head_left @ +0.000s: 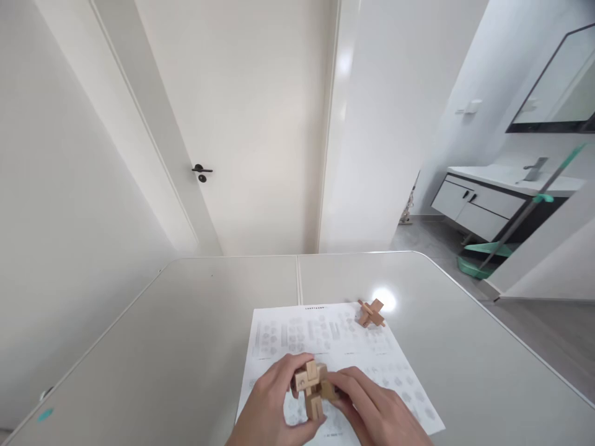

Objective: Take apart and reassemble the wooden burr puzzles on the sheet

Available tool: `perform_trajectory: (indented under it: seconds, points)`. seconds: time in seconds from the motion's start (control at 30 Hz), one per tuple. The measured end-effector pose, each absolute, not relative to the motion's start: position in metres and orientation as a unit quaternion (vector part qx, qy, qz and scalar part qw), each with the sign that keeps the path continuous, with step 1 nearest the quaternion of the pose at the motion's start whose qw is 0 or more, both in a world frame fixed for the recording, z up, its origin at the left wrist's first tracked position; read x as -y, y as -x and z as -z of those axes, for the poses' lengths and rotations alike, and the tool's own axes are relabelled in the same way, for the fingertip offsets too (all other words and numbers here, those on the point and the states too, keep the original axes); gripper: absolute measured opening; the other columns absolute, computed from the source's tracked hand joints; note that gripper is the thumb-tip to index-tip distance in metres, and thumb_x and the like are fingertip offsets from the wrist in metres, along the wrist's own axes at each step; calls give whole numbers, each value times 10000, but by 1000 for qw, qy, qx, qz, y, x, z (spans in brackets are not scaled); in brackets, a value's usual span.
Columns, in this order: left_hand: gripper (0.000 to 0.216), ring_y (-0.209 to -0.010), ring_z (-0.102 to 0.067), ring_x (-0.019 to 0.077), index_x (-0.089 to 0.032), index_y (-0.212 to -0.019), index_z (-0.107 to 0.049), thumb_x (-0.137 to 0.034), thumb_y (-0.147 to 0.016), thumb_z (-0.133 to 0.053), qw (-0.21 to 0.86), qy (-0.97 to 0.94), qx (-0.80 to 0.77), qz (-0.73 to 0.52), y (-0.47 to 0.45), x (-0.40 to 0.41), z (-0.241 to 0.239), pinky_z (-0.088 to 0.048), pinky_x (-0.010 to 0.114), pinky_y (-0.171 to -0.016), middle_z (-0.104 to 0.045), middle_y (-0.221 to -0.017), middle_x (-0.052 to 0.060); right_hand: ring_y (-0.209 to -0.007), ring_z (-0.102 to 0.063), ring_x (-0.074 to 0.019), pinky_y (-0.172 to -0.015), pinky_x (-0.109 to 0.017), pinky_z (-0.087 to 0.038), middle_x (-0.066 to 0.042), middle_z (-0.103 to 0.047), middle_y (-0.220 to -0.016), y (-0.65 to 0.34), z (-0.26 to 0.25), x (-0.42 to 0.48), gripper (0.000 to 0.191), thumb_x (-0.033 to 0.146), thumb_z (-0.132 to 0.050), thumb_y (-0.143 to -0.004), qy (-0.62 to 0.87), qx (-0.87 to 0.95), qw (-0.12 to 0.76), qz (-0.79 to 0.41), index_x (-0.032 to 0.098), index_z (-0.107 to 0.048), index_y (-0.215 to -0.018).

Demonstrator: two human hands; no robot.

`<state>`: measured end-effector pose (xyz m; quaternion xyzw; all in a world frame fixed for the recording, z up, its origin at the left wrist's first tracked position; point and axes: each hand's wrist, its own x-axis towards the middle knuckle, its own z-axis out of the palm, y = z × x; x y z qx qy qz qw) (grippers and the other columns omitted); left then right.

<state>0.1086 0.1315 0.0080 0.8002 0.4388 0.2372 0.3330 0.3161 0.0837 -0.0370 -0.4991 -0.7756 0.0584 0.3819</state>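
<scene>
A light wooden interlocking puzzle (312,385) is held above a printed sheet (274,317). The fingers and thumb of my left hand (274,402) wrap around its left side and lower end. My right hand (372,402) is closed at the puzzle's right side, gripping a wooden piece (328,391) that meets the rest of the block. Whether that piece is fully seated cannot be made out. A second, reddish-brown wooden puzzle (370,313), crossed in shape, rests on the sheet's upper right corner, apart from both hands.
The pale folding table (186,347) has a seam down its middle and rounded far corners. Behind it are a white door (251,124) with a black handle (201,169). At right stand a sink cabinet (483,201) and a green dustpan (478,266) on the floor.
</scene>
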Motion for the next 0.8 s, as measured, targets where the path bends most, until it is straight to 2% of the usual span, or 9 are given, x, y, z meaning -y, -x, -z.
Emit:
perform_trajectory:
  seconds: [0.17,0.33,0.47,0.6,0.7,0.8]
  points:
    - [595,-883,-635,191,-320,-1228,-588,-160,-689,-786,342,-820,-417,-192,-128,-134,-20,-545,285,-805,-661,-1018,-9,-618,-714,-147,-550,-192,-576,-50,-725,-891,-326,33,-78,264,316,-403,-1086,498,772,388,-67,249,-607,-1238]
    - [516,-838,-608,159,-308,-1169,-610,-151,-699,-752,363,-824,-383,-208,-139,-134,-19,-517,262,-775,-609,-1121,9,-661,-705,-153,-611,-201,-586,-46,-711,-865,-335,26,-73,195,264,-485,-1059,477,782,386,-110,236,-598,-1215]
    - [594,-764,-548,156,-321,-1193,-611,-151,-657,-805,411,-797,-398,-196,-139,-135,-16,-487,252,-734,-669,-956,-31,-669,-688,-152,-635,-210,-585,-29,-709,-876,-340,27,-71,198,361,-517,-1049,488,742,422,-183,277,-598,-1208]
    - [620,-761,-534,152,-318,-1174,-640,-148,-618,-856,478,-749,-414,-198,-136,-135,-21,-493,259,-782,-662,-942,-40,-666,-668,-161,-593,-234,-566,-36,-696,-931,-342,32,-77,266,461,-472,-1044,547,678,438,-222,283,-589,-1204]
    - [589,-785,-540,156,-313,-1138,-656,-131,-614,-853,503,-736,-404,-205,-133,-137,-26,-492,257,-794,-636,-924,-40,-665,-640,-163,-627,-253,-540,-26,-680,-905,-338,31,-85,265,469,-450,-1049,517,718,382,-267,273,-624,-1086]
    - [589,-900,-583,186,-323,-1143,-659,-156,-614,-858,500,-737,-402,-212,-126,-140,-29,-496,282,-862,-643,-1031,-14,-643,-598,-157,-652,-246,-513,3,-630,-743,-328,30,-90,407,531,-409,-1052,513,693,356,-360,237,-608,-852]
